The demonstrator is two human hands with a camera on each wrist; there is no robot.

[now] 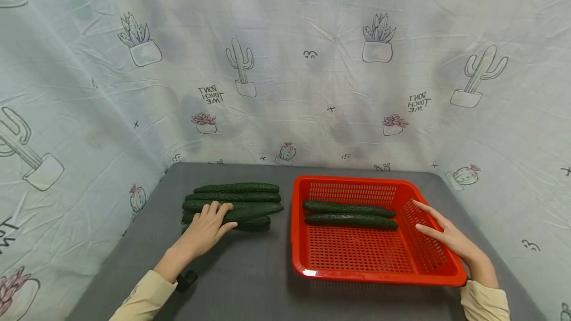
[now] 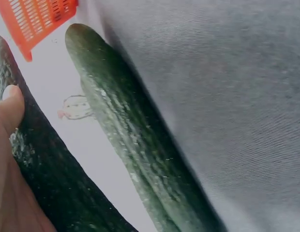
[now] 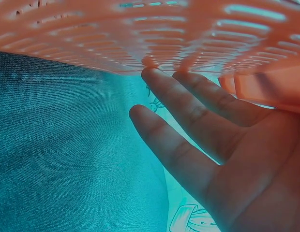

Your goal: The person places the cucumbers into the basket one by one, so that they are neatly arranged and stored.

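Observation:
My left hand (image 1: 206, 227) holds a dark green cucumber (image 1: 258, 211), which lies slantwise over the others in the head view. The left wrist view shows the thumb (image 2: 12, 104) pressed on this cucumber (image 2: 48, 154), with another cucumber (image 2: 126, 121) beside it. Several more cucumbers (image 1: 236, 187) lie side by side at the left. My right hand (image 1: 459, 241) holds the right side of a red plastic basket (image 1: 379, 276), thumb and forefinger inside the rim. Its other fingers (image 3: 179, 140) stretch along the outside, under the perforated wall. Two cucumbers (image 1: 350, 221) lie parallel in the basket.
A grey cloth (image 1: 250, 281) covers the table. Light curtains (image 1: 285, 73) printed with potted cacti hang behind it and at both sides. A small black object (image 1: 186, 280) shows by the left wrist.

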